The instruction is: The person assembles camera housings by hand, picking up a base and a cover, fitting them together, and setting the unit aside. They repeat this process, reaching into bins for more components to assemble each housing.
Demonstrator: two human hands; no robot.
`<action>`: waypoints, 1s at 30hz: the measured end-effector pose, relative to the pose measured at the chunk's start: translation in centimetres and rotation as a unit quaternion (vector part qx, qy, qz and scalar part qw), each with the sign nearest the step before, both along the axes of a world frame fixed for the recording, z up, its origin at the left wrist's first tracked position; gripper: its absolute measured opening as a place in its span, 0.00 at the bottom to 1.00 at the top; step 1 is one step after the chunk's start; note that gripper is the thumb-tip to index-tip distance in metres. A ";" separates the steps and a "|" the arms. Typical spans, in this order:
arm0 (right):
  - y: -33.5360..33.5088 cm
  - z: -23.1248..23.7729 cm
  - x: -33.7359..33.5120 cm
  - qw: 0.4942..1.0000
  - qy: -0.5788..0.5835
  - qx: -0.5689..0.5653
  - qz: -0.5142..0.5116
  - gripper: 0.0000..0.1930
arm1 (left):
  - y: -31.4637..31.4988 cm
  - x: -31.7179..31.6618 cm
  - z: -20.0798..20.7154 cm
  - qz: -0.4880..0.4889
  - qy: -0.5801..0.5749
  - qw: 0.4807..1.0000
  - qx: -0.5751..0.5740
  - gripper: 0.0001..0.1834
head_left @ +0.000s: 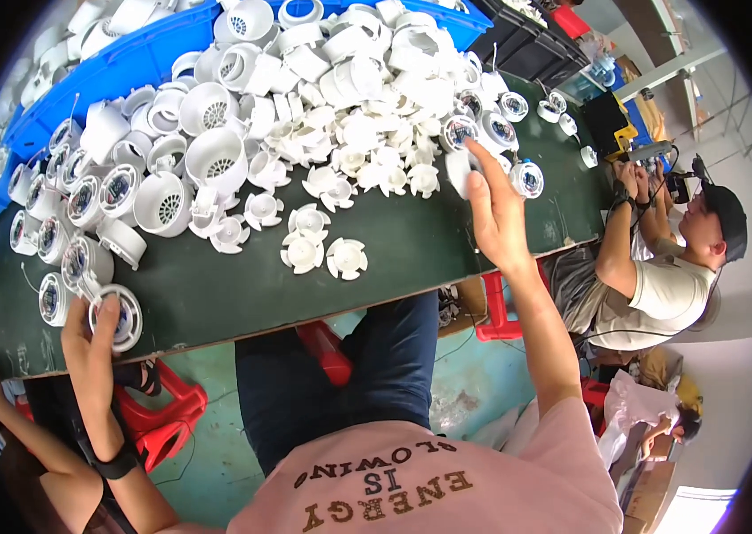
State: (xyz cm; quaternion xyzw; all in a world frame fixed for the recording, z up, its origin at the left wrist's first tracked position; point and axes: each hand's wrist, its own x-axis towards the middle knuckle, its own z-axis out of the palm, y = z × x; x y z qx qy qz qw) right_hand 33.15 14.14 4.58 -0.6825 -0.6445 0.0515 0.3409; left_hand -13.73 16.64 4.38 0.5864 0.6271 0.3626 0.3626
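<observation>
My left hand [91, 340] is closed on a white round housing [129, 319] with a circuit board inside, at the table's near left edge. More such housings [54, 298] with boards stand close behind it. On the right, my right hand [502, 218] reaches over the table, its thumb and fingers closed on a slightly blurred white round part [460, 174]. Beside that hand are several round pieces with circuit boards [528, 180]. White fan wheels [347, 259] lie in the middle, in front of a heap of white cylindrical housings [217, 161] with grilles.
Blue bins [140, 64] full of white parts line the back of the dark green table [242, 298]. A black crate [532, 43] stands at the far right. A co-worker in a cap [661, 267] works at the right; another person's arm [24, 436] is at the left. Red stools [162, 414] stand below.
</observation>
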 end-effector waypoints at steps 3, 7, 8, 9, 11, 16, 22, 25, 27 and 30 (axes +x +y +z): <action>1.3 -0.3 -1.8 0.984 -0.133 0.051 0.107 0.22 | 1.6 -1.0 -1.7 0.028 0.045 0.998 0.039 0.17; -0.7 -1.4 -0.7 0.983 -0.167 0.018 0.071 0.20 | 1.2 -1.2 -2.1 0.060 0.031 0.998 -0.011 0.18; -1.5 -1.4 -0.3 0.995 -0.071 -0.003 0.072 0.21 | 0.8 -1.1 -1.9 0.061 0.034 0.997 -0.044 0.18; -2.0 -1.5 0.0 0.997 0.025 -0.023 0.071 0.22 | 0.8 -1.5 -3.0 0.070 -0.003 0.998 0.004 0.17; -2.2 -2.3 -0.1 0.997 0.055 -0.004 0.059 0.24 | 0.0 -0.9 -3.6 0.130 0.016 0.983 0.129 0.15; -2.1 -2.2 -0.3 0.996 0.073 0.013 0.051 0.27 | -3.7 4.5 -2.4 0.051 0.027 0.940 0.337 0.12; -1.6 -2.3 -0.1 0.997 0.046 0.020 0.051 0.27 | -4.4 9.6 -2.5 -0.078 -0.008 0.955 0.287 0.13; -1.3 -2.2 -0.3 0.998 0.010 -0.011 0.069 0.26 | -3.8 10.3 -2.9 -0.129 0.015 0.940 0.314 0.12; -1.4 -1.9 -0.5 0.994 -0.054 -0.041 0.081 0.27 | -3.0 10.9 -4.2 -0.114 0.030 0.951 0.287 0.11; -3.3 -2.6 0.0 0.997 -0.005 -0.010 0.070 0.29 | -2.2 11.9 -4.7 -0.114 0.058 0.945 0.300 0.09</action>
